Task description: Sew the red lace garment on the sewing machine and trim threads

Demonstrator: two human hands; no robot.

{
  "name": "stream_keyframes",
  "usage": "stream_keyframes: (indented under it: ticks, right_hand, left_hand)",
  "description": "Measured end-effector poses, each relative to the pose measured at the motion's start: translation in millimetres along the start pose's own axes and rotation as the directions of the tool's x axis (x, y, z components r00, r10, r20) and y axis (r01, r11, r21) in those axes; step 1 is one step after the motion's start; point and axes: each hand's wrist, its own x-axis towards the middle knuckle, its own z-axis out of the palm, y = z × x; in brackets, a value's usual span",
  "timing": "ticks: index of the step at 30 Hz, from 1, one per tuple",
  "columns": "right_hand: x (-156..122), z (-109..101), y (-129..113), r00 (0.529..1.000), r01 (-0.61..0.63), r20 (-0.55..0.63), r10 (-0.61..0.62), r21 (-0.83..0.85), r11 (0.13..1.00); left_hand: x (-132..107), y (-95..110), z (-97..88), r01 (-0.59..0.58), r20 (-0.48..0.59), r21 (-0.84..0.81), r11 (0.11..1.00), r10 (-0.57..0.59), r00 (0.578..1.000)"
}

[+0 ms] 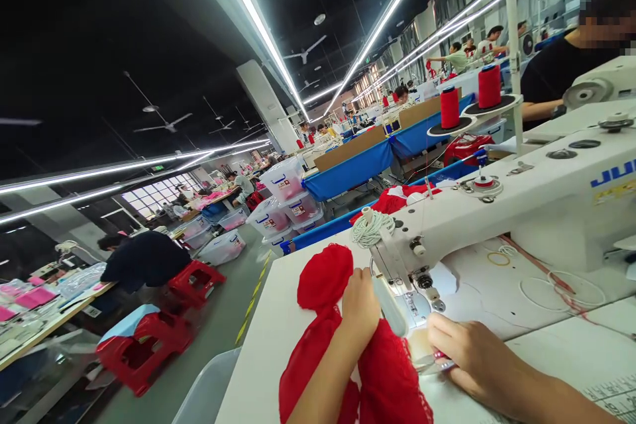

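My left hand (360, 305) is closed with its fingers curled down at the edge of a red lace garment (390, 371), left of the needle area. A rounded red cup-like part (325, 277) of the cloth spreads beyond it on the white table. In my right hand (470, 354) is a pair of small thread snips (440, 359) with red on it, held low in front of the presser foot. The white sewing machine (477, 212) stands over both hands, its lit needle area (415, 305) between them. My fingers partly cover the snips.
Two red thread cones (450, 108) stand on a holder behind the machine. A co-worker in black (551, 73) sits at the far right. Stacked clear bins (283, 179) and red stools (144, 344) stand left, beside the aisle. A grey box edge (206, 387) adjoins the table.
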Motion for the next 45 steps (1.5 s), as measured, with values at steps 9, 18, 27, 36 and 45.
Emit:
stream_keyframes:
  ticks: [9, 18, 27, 36, 45]
  right_hand:
    - [-2.0, -7.6, -6.9, 1.000, -0.006, 0.014, 0.006, 0.027, 1.000]
    - [6.8, -10.7, -16.3, 0.994, -0.093, -0.010, 0.107, 0.429, 0.898]
    - [13.2, -15.4, -36.2, 0.966, -0.254, 0.093, 0.240, 0.500, 0.828]
    - [0.3, -11.7, -42.7, 0.975, -0.194, 0.003, 0.224, 0.510, 0.838]
    - [2.4, -26.4, -36.7, 0.931, -0.364, 0.216, 0.295, 0.630, 0.686]
  left_hand:
    - [-55.7, -38.2, -28.6, 0.101, 0.171, 0.237, 0.966, -0.144, 0.975]
    - [-74.2, -35.6, -13.4, 0.282, 0.358, -0.712, 0.644, -0.012, 0.933]
    - [-80.7, -45.6, 2.5, 0.398, 0.478, -0.850, 0.345, 0.189, 0.858]
    - [-79.0, -41.0, 1.9, 0.355, 0.449, -0.819, 0.451, 0.117, 0.886]
    - [-80.5, -40.2, -0.5, 0.395, 0.482, -0.828, 0.398, 0.145, 0.864]
